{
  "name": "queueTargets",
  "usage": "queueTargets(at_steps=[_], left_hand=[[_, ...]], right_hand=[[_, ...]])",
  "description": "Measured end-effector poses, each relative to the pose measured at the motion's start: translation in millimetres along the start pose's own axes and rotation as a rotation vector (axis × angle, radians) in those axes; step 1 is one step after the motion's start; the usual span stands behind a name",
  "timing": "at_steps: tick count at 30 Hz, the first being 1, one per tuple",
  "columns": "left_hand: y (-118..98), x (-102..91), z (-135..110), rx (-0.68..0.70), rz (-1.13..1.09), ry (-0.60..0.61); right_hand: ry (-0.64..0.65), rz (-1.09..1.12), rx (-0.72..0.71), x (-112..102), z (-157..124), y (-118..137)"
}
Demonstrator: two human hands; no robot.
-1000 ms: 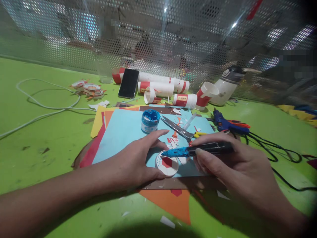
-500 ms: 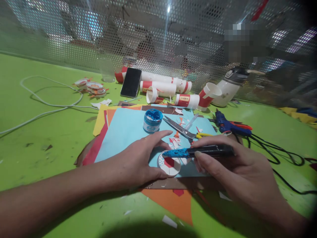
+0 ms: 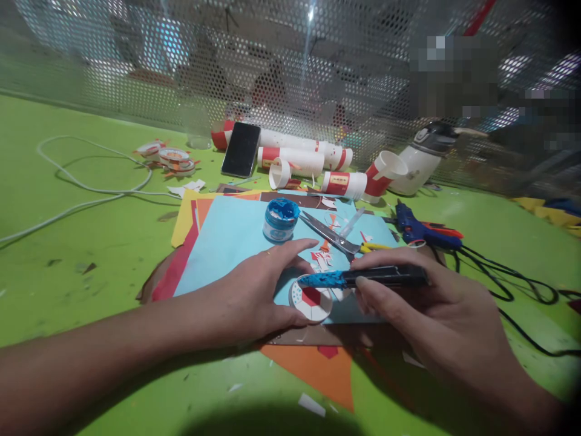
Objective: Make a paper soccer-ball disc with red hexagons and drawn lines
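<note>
A round white disc (image 3: 321,310) with a red centre piece, thin dividing lines and blue dots on its left part lies on light blue paper (image 3: 227,230). My left hand (image 3: 261,281) grips its left side, thumb at the lower edge and fingers at the upper edge. In my right hand (image 3: 422,297) is a black marker (image 3: 385,277), its front end thickly coated in blue paint. The painted tip points left and is at the dotted part of the disc; whether it touches I cannot tell. An open jar of blue paint (image 3: 279,227) stands just beyond my left hand.
Scissors (image 3: 331,233) and paper scraps (image 3: 323,260) lie past the disc. A blue glue gun (image 3: 422,227) with a black cord sits right. Behind are paper cups (image 3: 342,184), a phone (image 3: 241,150) and a kettle-like jug (image 3: 420,160). A white cable (image 3: 91,203) curls left.
Almost nothing differs. Both hands keep their hold, and the marker's tip stays at the dotted part of the disc; the view has shifted very slightly.
</note>
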State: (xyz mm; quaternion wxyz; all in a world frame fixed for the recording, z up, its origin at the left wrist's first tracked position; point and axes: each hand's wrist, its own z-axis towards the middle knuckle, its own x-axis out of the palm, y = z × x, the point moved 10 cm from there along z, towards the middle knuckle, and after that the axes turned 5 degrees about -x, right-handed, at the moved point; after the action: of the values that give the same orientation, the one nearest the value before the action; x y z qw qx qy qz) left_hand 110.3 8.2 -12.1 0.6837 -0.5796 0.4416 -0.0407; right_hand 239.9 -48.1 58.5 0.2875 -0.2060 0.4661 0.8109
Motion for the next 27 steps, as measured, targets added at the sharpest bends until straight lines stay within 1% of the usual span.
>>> queueTargets(at_steps=[3, 7, 12, 17, 23, 27], left_hand=[[0, -0.3, 0, 0.0, 0.012, -0.002], [0, 0.0, 0, 0.002, 0.02, 0.002], [0, -0.6, 1, -0.004, 0.011, 0.0], [0, -0.6, 0, -0.021, 0.0, 0.008], [0, 0.2, 1, -0.026, 0.002, 0.013], [0, 0.0, 1, -0.022, 0.006, 0.006]], right_hand=[[0.009, 0.024, 0.018, 1, 0, 0], [-0.004, 0.005, -0.004, 0, 0, 0], [0.008, -0.076, -0.021, 0, 0, 2], [0.011, -0.115, -0.075, -2, -1, 9], [0.047, -0.172, -0.164, 3, -4, 19], [0.04, -0.169, -0.152, 2, -5, 18]])
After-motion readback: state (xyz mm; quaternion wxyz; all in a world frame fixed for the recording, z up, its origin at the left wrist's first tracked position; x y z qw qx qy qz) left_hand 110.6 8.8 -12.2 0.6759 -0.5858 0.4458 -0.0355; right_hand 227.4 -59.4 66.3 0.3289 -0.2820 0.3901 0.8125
